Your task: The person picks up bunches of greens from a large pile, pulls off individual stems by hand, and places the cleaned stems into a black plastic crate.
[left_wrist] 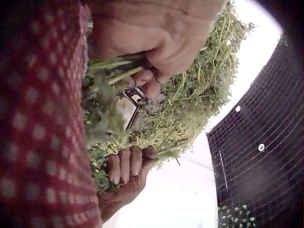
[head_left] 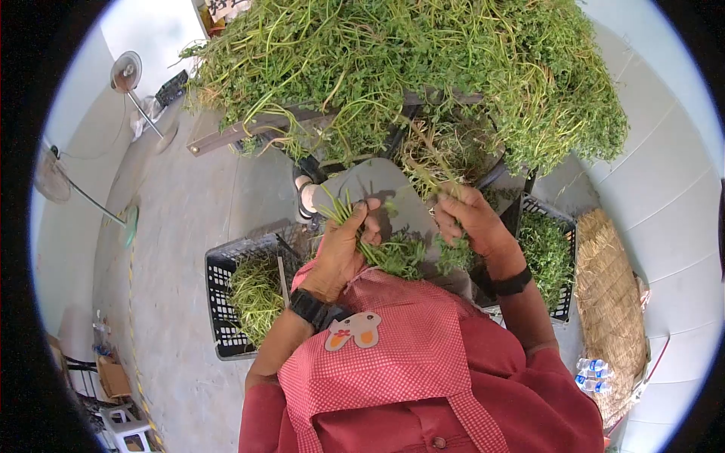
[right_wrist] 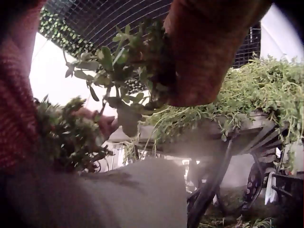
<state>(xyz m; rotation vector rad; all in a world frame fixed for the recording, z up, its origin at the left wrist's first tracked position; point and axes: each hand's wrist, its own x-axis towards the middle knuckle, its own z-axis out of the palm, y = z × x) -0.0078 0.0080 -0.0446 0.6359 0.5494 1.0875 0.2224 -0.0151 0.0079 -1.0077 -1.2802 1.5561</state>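
The left hand (head_left: 343, 245) grips a bunch of green stems (head_left: 332, 211), its leafy ends (head_left: 400, 255) hanging over the lap toward the right hand. Opposite it, the right hand (head_left: 472, 219) pinches a sprig whose leaves (head_left: 453, 255) hang below the fingers and whose stems (head_left: 424, 177) point up and away. In the left wrist view, the right hand (left_wrist: 128, 173) has its fingers curled round stems. Dark foliage (right_wrist: 128, 71) hangs beneath the right hand (right_wrist: 209, 47) in the right wrist view.
A table (head_left: 219, 138) heaped with leafy greens (head_left: 393, 60) stands in front of the knees. Black crates (head_left: 219, 302) of greens flank the lap. Straw matting (head_left: 610, 302) and water bottles (head_left: 594, 375) lie at the right; fans (head_left: 126, 72) stand at the left.
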